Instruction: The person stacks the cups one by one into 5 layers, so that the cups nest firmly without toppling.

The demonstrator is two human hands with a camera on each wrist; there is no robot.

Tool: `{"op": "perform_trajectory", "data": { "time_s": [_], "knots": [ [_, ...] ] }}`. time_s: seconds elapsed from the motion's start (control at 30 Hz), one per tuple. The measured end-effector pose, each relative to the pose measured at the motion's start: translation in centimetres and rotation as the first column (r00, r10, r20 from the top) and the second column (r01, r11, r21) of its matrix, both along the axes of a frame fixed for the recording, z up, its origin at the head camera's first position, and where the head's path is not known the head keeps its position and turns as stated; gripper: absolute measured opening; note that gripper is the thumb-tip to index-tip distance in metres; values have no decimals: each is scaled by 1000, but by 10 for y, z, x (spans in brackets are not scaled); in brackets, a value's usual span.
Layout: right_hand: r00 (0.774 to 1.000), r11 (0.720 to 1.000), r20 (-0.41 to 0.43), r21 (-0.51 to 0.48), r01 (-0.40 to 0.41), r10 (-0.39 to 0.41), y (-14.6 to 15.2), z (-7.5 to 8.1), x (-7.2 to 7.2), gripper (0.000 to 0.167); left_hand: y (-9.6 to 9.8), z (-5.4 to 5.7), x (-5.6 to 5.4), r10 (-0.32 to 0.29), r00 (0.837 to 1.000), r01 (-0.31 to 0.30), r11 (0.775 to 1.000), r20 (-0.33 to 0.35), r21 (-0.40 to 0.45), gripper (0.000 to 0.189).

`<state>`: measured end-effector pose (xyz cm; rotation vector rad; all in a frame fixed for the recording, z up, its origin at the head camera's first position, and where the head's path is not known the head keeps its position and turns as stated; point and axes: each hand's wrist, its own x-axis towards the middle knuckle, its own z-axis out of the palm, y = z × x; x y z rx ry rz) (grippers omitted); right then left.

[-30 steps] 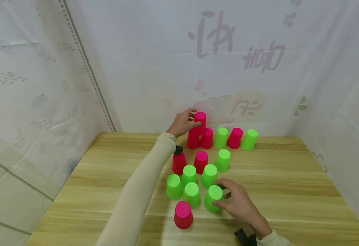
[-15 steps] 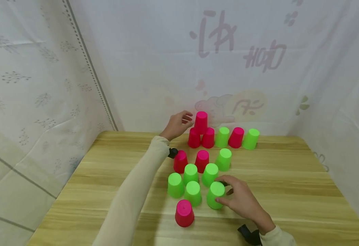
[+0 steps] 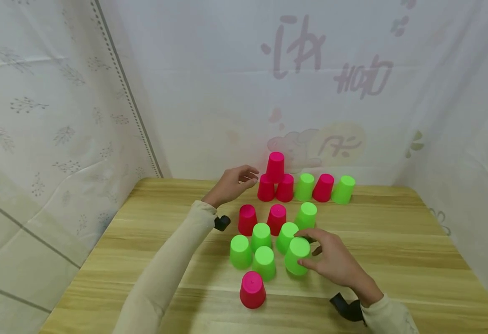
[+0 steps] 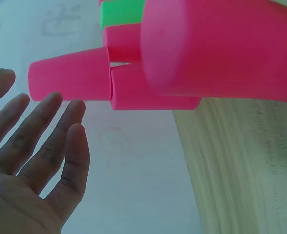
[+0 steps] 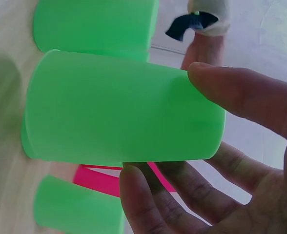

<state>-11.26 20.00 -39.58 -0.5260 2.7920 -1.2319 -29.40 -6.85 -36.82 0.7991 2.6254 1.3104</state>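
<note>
Our right hand (image 3: 335, 260) grips a green cup (image 3: 296, 256), left hand (image 3: 231, 185) is relaxed; printed cloth (image 3: 210, 88) fills the top, wooden counter (image 3: 394, 250) the bottom.

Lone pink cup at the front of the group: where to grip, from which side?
I'd pinch opposite side walls of the pink cup just below its top, coming from above and the near side. It stands narrow, closed end up, flaring toward the table; a green cup sits close behind.
</note>
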Motion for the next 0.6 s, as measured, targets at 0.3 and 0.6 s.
{"op": "perform_trajectory", "data": {
  "time_s": [0.3, 0.6],
  "knots": [
    [998, 999, -52, 34, -34, 36, 6, 22, -3, 46, -14, -16, 16, -44, 999, 44, 999, 3, 5, 32],
    [986, 998, -157, 43, -43, 49, 15, 36, -8, 45, -22, -31, 28, -56, 998, 56, 998, 40, 9, 32]
  ]
}}
